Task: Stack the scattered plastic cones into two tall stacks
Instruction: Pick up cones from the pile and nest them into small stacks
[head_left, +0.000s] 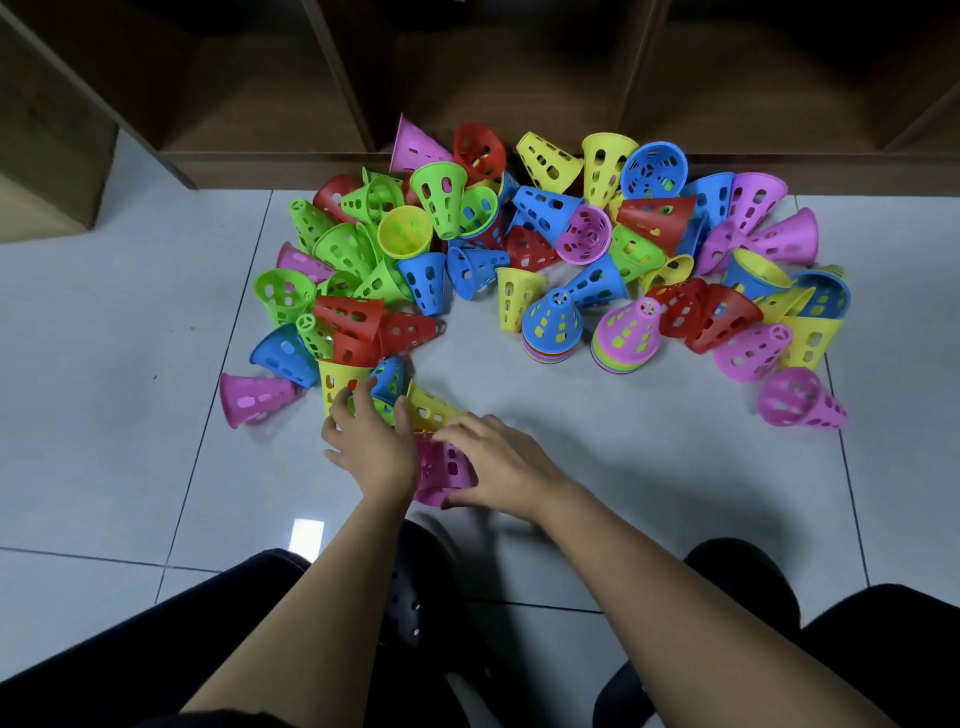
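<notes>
Several perforated plastic cones in red, blue, green, yellow and pink lie scattered on the tiled floor. Two short upright stacks stand side by side in the middle: one topped by a blue cone (552, 322), one topped by a pink cone (627, 332). My right hand (498, 465) grips a pink cone (441, 475) lying on its side, with a yellow cone (428, 408) just beyond its fingertips. My left hand (366, 436) reaches over a small green cone (383, 410) beside another yellow cone (335, 382) and a blue cone (389, 376); its fingers curl on the green one.
A wooden shelf unit (260, 161) runs along the back, right behind the pile. Two pink cones lie apart from it, one at the left (252, 397) and one at the right (800, 400). My dark-trousered knees (857, 649) and a black shoe (410, 587) are at the bottom.
</notes>
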